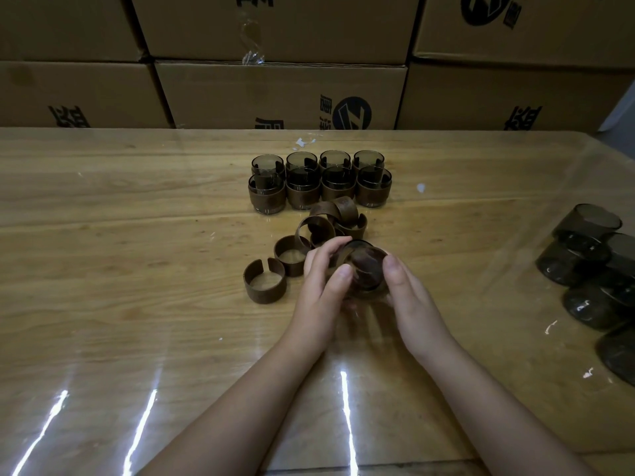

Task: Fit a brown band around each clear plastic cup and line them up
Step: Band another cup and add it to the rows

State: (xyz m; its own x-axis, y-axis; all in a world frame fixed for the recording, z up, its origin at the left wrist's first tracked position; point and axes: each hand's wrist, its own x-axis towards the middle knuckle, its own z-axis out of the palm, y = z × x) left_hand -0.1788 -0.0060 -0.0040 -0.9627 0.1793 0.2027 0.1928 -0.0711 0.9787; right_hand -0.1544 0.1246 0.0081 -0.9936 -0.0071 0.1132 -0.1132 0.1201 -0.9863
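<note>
A clear smoky plastic cup sits between both hands near the table's middle, with a brown band around its lower part. My left hand grips its left side, fingers curled over the band. From the right, my right hand holds it with the thumb at the rim. Just behind lies a heap of loose brown split bands, and one more band rests at the left. Farther back, several banded cups stand in two rows.
Bare smoky cups are piled at the table's right edge. Stacked cardboard boxes wall off the back. The wooden table has a glossy clear cover with light streaks near the front.
</note>
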